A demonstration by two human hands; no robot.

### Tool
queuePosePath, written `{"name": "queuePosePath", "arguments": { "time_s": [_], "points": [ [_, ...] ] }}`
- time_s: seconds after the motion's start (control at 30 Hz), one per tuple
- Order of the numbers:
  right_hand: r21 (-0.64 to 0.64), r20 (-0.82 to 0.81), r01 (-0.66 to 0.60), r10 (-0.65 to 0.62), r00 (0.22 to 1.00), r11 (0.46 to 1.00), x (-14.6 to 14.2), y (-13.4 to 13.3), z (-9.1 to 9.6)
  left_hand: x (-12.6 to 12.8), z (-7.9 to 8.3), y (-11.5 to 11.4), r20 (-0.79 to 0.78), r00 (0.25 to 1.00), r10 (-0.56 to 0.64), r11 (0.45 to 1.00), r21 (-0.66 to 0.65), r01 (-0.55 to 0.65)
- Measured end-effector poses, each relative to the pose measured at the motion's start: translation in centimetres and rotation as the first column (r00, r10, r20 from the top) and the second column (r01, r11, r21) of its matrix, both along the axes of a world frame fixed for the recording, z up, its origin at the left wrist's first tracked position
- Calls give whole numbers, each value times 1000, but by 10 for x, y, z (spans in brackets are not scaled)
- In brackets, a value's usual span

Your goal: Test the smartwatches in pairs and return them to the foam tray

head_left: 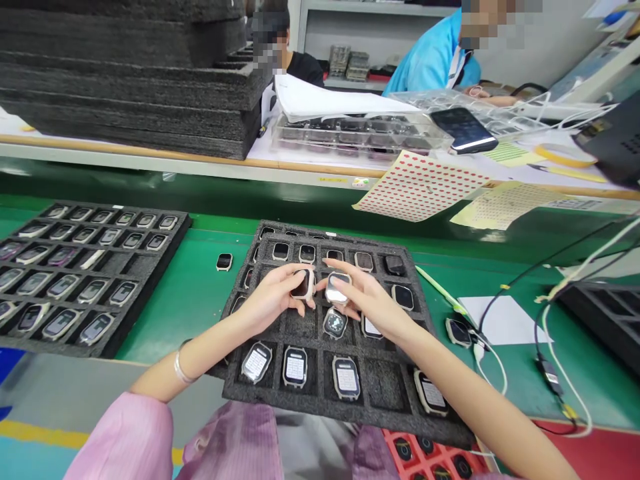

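My left hand (277,293) is closed around a smartwatch case (303,285) with a dark screen and a pale frame. In my right hand (367,297) is another watch case (339,288), its face bright and silvery, with my thumb on it. Both are held close together above a black foam tray (320,343). Several strapless watch cases sit in the tray's pockets. A watch with a dial on its screen (335,323) lies just below my right fingers. Along the near row, some watches (346,377) show white lit screens.
A second foam tray (150,267) full of watch cases lies left, with a single watch (225,261) between. Cables (500,363) and a charging watch (459,331) are at right. Stacked foam (125,87) and a phone (464,129) occupy the shelf. Two people sit beyond it.
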State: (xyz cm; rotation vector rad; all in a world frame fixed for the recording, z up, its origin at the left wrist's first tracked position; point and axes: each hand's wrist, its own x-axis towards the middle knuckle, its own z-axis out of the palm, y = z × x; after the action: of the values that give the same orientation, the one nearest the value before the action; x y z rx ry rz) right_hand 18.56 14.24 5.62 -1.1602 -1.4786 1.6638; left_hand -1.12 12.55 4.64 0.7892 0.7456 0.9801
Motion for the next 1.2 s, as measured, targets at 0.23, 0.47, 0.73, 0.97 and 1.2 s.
{"name": "queuePosePath", "arguments": {
  "time_s": [0.23, 0.47, 0.73, 0.97, 1.2],
  "points": [
    [-86, -221, -162, 140, 965, 983, 19, -5, -9, 14, -16, 7, -284, 957, 54, 986, 165, -6],
    [-28, -350, -149, 130, 928, 988, 20, 1, -14, 13, -32, -4, -548, 804, 231, 906, 422, 27],
    [-85, -425, -214, 159, 891, 973, 23, 3, -20, 13, -41, -8, -539, 800, 263, 871, 490, 44],
    [-157, -460, -194, 103, 882, 968, 24, 3, -20, 11, -41, -10, -488, 839, 241, 884, 468, 18],
    [-141, -421, -183, 108, 900, 973, 22, 2, -24, 8, -34, -7, -540, 810, 229, 873, 482, 75]
  ]
}}
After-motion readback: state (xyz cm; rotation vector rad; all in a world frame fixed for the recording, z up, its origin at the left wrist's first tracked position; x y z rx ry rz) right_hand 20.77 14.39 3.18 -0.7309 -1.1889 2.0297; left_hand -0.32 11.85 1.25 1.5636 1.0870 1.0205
